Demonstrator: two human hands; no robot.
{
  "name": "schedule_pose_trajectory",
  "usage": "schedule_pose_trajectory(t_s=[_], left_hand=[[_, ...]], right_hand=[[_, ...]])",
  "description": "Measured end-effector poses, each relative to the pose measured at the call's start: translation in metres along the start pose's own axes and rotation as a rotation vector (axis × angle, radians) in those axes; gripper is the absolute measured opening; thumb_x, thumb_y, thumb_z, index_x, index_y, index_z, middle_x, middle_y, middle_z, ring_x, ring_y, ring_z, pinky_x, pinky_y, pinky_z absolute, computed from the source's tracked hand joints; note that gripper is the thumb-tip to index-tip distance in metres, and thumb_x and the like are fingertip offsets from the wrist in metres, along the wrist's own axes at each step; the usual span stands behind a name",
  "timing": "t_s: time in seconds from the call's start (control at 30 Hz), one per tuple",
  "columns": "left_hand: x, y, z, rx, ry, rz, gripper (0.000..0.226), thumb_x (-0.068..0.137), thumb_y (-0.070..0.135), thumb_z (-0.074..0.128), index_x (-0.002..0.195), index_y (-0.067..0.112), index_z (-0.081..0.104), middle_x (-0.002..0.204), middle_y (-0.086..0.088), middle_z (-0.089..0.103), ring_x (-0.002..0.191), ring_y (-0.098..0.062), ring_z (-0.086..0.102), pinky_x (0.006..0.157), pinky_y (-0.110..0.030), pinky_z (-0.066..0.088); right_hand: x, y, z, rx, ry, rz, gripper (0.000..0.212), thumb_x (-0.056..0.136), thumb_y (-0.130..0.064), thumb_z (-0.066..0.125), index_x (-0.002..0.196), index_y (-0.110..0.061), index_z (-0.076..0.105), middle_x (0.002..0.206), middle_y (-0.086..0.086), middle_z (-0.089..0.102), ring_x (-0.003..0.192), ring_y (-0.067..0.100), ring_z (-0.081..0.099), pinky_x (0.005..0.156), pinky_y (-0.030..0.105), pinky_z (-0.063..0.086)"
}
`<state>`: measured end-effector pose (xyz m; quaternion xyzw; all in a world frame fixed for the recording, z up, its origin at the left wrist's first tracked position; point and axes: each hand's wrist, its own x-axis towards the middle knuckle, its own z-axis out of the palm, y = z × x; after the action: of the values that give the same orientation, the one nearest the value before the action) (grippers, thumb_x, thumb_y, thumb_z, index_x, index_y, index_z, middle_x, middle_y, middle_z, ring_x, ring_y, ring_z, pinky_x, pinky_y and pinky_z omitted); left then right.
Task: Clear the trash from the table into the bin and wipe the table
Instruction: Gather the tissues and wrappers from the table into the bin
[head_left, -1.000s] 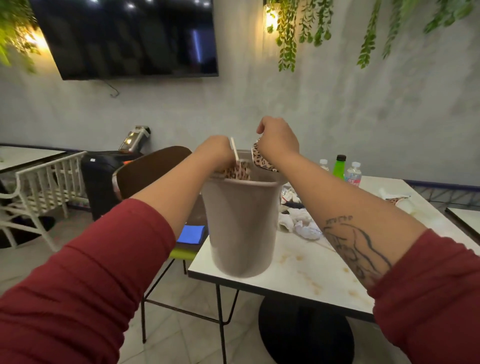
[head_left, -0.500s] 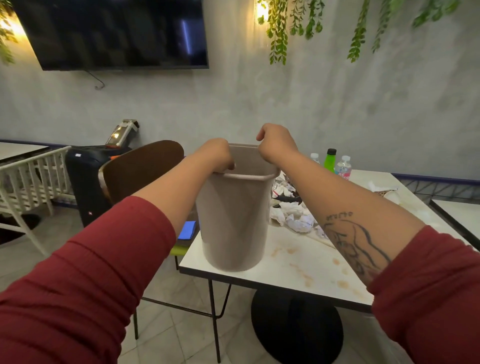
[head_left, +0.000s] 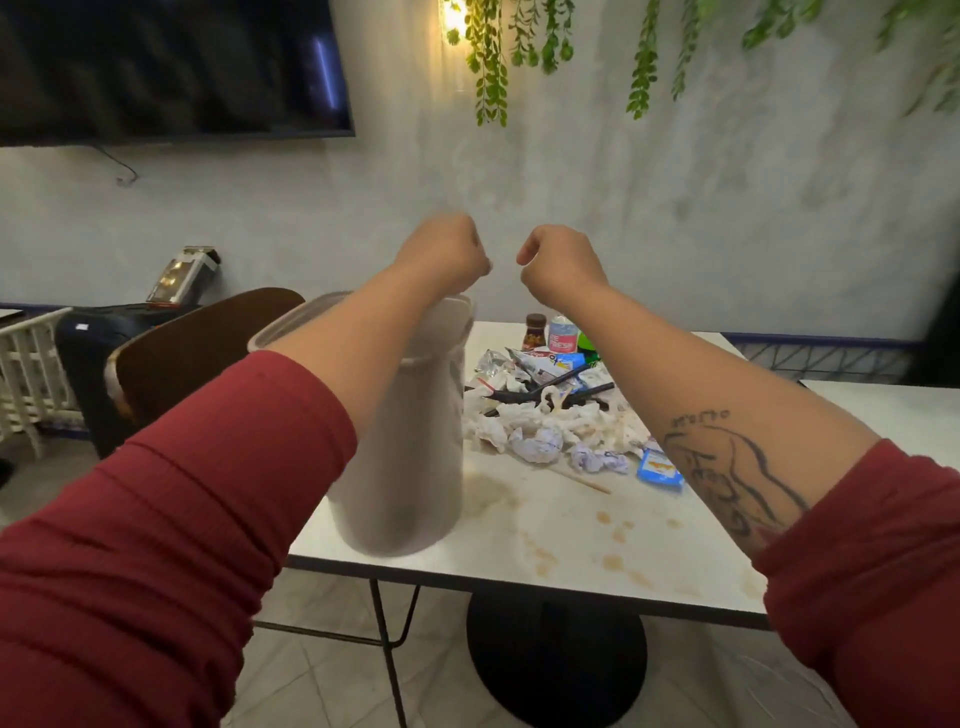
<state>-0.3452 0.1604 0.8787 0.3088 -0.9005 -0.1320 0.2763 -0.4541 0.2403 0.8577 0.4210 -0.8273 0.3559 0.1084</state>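
A tall beige bin (head_left: 410, 467) stands on the near left corner of the white table (head_left: 571, 551); it looks blurred and slightly tilted. My left hand (head_left: 447, 249) and my right hand (head_left: 561, 260) hover side by side above the bin's rim, both with fingers curled, and nothing shows in either. Their palms face away from me. Behind the bin lies a pile of trash (head_left: 545, 431): crumpled tissues, wrappers, black straws, a blue packet (head_left: 660, 467) and a wooden stick (head_left: 587, 480). Brown stains mark the tabletop near the front edge.
Bottles (head_left: 563, 332) stand at the table's far edge. A brown chair (head_left: 208, 343) is tucked at the left side, with a black speaker (head_left: 93, 353) and a white chair (head_left: 26, 364) beyond. Another white table (head_left: 883, 410) stands on the right.
Both hands have let go of the bin's rim and risen above it. The bin now sits on the table. The view has shifted, showing more of the trash pile.
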Motion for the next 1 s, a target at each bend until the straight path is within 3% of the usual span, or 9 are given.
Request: schedule_pose_trajectory(t_s=[0.27, 0.43, 0.57, 0.73, 0.83, 0.93, 1.0], left_hand=[[0.006, 0.067, 0.068, -0.091, -0.046, 0.077, 0.013, 0.086, 0.014, 0.058, 0.094, 0.008, 0.065, 0.099, -0.015, 0.069, 0.094, -0.029, 0.065, 0.077, -0.031, 0.049], [0.001, 0.085, 0.126, -0.090, -0.149, 0.062, 0.011, 0.086, 0.013, 0.056, 0.092, 0.008, 0.064, 0.099, -0.014, 0.068, 0.096, -0.029, 0.063, 0.078, -0.032, 0.048], [-0.007, 0.093, 0.170, -0.067, -0.222, 0.041, 0.009, 0.088, 0.012, 0.052, 0.087, 0.007, 0.060, 0.098, -0.015, 0.066, 0.095, -0.031, 0.060, 0.074, -0.034, 0.046], [-0.014, 0.091, 0.222, -0.076, -0.305, -0.024, 0.015, 0.087, 0.014, 0.055, 0.095, 0.005, 0.065, 0.097, -0.012, 0.067, 0.094, -0.028, 0.061, 0.081, -0.038, 0.052], [-0.017, 0.088, 0.246, -0.087, -0.339, -0.071, 0.014, 0.086, 0.014, 0.057, 0.094, 0.005, 0.064, 0.097, -0.011, 0.067, 0.093, -0.027, 0.061, 0.079, -0.037, 0.052], [-0.021, 0.088, 0.263, -0.095, -0.389, -0.104, 0.003, 0.086, 0.013, 0.060, 0.083, 0.011, 0.060, 0.094, -0.007, 0.066, 0.094, -0.025, 0.060, 0.074, -0.032, 0.046], [-0.024, 0.088, 0.273, -0.094, -0.420, -0.128, 0.014, 0.086, 0.012, 0.061, 0.075, 0.017, 0.054, 0.091, -0.005, 0.064, 0.091, -0.024, 0.060, 0.070, -0.030, 0.044]], right_hand=[[-0.004, 0.092, -0.017, -0.021, -0.035, 0.101, 0.023, 0.084, -0.004, 0.056, 0.099, -0.017, 0.067, 0.114, 0.007, 0.064, 0.105, 0.026, 0.059, 0.087, 0.032, 0.048], [-0.021, 0.162, -0.008, -0.036, -0.113, 0.208, 0.016, 0.083, -0.006, 0.059, 0.094, -0.015, 0.066, 0.109, 0.011, 0.065, 0.098, 0.031, 0.063, 0.085, 0.040, 0.053], [-0.035, 0.211, 0.003, -0.080, -0.165, 0.254, 0.016, 0.083, -0.008, 0.063, 0.098, -0.012, 0.065, 0.112, 0.009, 0.064, 0.105, 0.028, 0.058, 0.081, 0.032, 0.046], [-0.054, 0.256, 0.015, -0.076, -0.354, 0.289, 0.038, 0.073, -0.017, 0.076, 0.108, -0.017, 0.062, 0.116, 0.007, 0.060, 0.105, 0.025, 0.057, 0.079, 0.032, 0.045], [-0.062, 0.278, 0.025, -0.161, -0.457, 0.266, 0.050, 0.072, -0.028, 0.077, 0.117, -0.020, 0.058, 0.123, 0.005, 0.054, 0.114, 0.024, 0.053, 0.088, 0.035, 0.044], [-0.065, 0.293, 0.035, -0.243, -0.519, 0.202, 0.062, 0.070, -0.036, 0.077, 0.126, -0.023, 0.052, 0.132, 0.005, 0.047, 0.122, 0.025, 0.047, 0.098, 0.042, 0.040], [-0.067, 0.300, 0.042, -0.290, -0.564, 0.163, 0.073, 0.069, -0.041, 0.076, 0.133, -0.025, 0.046, 0.136, 0.005, 0.044, 0.127, 0.025, 0.043, 0.100, 0.042, 0.036]])
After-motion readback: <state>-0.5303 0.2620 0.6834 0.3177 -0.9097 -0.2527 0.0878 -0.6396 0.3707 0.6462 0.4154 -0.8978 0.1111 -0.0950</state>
